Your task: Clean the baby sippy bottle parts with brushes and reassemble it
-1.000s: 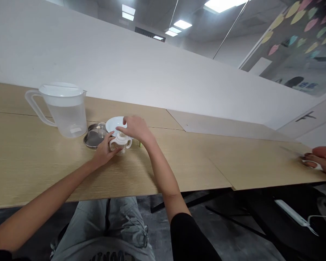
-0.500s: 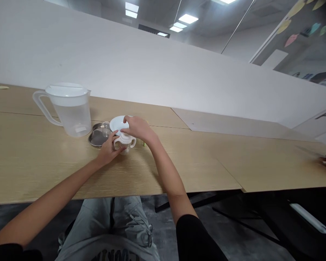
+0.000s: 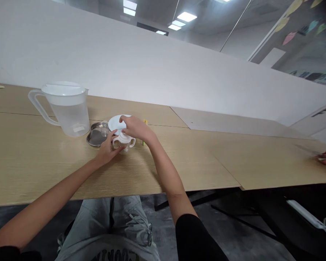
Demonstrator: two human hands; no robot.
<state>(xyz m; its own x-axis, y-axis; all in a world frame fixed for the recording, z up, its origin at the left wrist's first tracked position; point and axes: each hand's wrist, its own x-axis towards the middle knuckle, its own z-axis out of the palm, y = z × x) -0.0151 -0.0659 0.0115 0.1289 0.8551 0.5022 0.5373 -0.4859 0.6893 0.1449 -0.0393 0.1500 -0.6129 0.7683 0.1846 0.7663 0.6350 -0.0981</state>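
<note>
Covering part of the cup (image 3: 124,139) and plate (image 3: 114,122), the right hand (image 3: 133,127) bends over; I cannot tell if its fingertips pinch anything. The cup is between the hands, and the left hand (image 3: 106,148) grips its side. A clear thing (image 3: 104,125), hard to make out, is at the back of the tray (image 3: 96,138). The jug (image 3: 74,116) wears its lid.

Black sleeves (image 3: 197,237), bare forearms (image 3: 167,168), loose grey-green trousers (image 3: 93,219), dark lettering (image 3: 116,255) on grey cloth (image 3: 105,242)
</note>
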